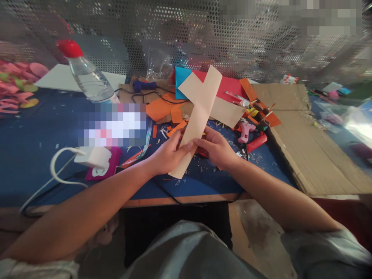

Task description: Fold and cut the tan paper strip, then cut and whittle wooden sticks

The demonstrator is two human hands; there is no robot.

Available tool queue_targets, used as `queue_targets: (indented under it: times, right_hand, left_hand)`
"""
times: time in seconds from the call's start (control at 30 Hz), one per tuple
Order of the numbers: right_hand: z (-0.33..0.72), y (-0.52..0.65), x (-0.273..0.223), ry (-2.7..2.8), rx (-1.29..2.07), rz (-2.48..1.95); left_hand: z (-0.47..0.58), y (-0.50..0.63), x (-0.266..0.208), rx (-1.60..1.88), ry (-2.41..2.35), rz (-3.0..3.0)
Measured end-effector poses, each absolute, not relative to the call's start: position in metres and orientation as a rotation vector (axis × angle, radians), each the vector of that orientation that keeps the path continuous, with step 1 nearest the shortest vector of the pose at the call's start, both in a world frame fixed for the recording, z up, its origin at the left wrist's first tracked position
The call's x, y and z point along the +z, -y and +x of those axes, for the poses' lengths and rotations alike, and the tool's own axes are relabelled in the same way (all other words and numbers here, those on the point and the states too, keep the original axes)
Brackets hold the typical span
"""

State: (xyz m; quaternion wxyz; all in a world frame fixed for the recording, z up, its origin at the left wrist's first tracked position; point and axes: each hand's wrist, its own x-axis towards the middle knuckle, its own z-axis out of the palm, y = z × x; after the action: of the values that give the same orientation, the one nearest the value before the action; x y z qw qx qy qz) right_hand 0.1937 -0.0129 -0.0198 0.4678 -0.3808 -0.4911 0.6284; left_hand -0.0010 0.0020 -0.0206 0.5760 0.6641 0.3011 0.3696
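Note:
Both my hands grip a cream paper strip shape (200, 112), made of long crossing strips, held up over the blue table. My left hand (170, 153) pinches its lower part, thumb on top and fingers behind. From the other side, my right hand (217, 147) closes on the same strip, its thumb near the left thumb. Part of the right fingers is hidden behind the paper. Below and around lie orange paper scraps (159, 108), a pink glue gun (246, 131) and a red-handled tool (257, 142).
At left stand a red-capped bottle (90, 75) and a white charger (93, 155) on a magenta power strip (114, 159). Flattened cardboard (319, 155) covers the right. Pink cut pieces (17, 85) heap far left. A perforated metal screen (180, 27) closes off the back.

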Motion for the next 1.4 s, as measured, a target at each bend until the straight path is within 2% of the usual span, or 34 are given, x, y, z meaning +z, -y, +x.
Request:
queue_targets:
  times: [0.17,0.4,0.73,1.07,1.4]
  right_hand:
    - [0.198,0.010,-0.017,1.256,1.427,-0.986]
    - [0.200,0.010,-0.017,1.302,1.364,-1.018]
    - [0.200,0.009,-0.017,1.318,1.314,-1.046]
    - [0.199,0.012,-0.017,1.378,1.268,-1.080]
    - [0.200,0.012,-0.019,1.344,1.190,-1.146]
  left_hand:
    - [-0.003,0.000,-0.017,0.700,-0.784,1.604]
    - [-0.005,0.000,-0.015,0.791,-0.744,1.719]
    - [-0.003,0.003,-0.019,0.695,-0.694,1.561]
    - [-0.003,0.003,-0.015,0.732,-0.779,1.771]
    - [-0.002,0.011,-0.004,0.529,-0.818,1.658]
